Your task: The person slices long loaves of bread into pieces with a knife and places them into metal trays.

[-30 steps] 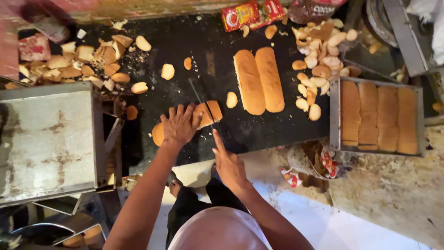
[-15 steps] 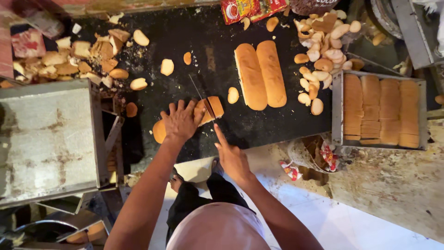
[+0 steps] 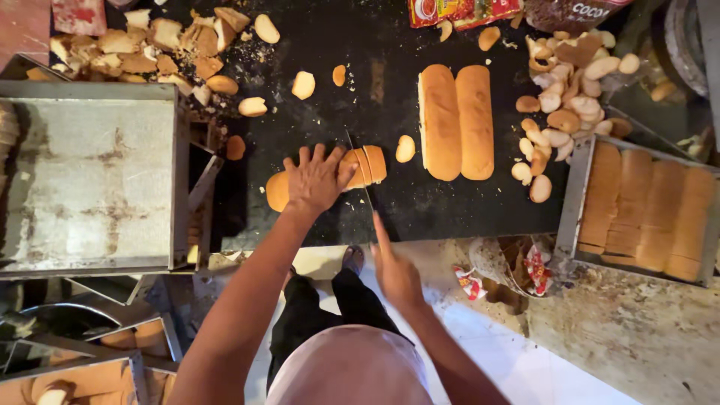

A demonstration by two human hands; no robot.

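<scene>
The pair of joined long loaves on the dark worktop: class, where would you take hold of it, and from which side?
Grip the pair of joined loaves across its outer long sides near the middle, coming from above. It lies flat, lengthwise away from the person, with bare worktop on both flanks, so fingers probably fit there.

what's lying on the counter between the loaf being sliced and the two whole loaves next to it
In the head view, one small cut bread piece lies on the dark counter between the loaf being sliced and the two whole loaves; otherwise only crumbs.
</scene>
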